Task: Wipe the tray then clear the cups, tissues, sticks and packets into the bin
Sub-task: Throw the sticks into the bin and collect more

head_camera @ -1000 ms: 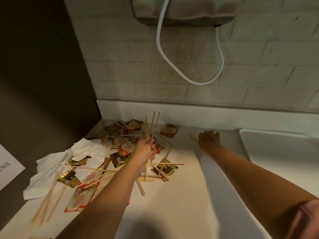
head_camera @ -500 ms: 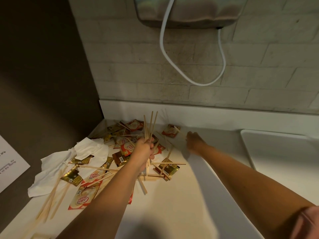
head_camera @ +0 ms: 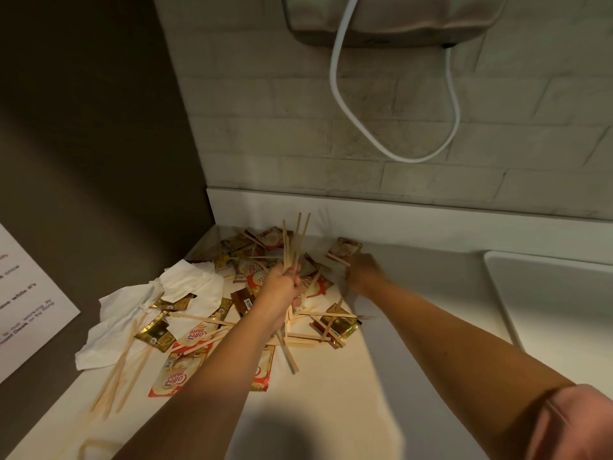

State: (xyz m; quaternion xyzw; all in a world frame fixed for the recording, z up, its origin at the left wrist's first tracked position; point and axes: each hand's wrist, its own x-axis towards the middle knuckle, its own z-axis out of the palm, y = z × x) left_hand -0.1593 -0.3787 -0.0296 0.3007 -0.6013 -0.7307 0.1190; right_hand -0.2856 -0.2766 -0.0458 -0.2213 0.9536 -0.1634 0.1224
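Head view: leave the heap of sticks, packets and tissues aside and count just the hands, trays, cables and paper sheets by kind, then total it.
Hands: 2, the left hand gripping thin wooden sticks, and the right hand
White rectangular tray: 1
White looped cable: 1
White printed paper sheet: 1
Total: 5

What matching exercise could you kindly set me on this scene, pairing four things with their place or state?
Things:
1. left hand
2. tissues
3. tray
4. white cable

Place or state:
A. hangs looped against the brick wall
B. lies at the far right of the counter
C. grips a bundle of wooden stir sticks
D. lie crumpled at the left edge of the counter

Pairs: 1-C, 2-D, 3-B, 4-A
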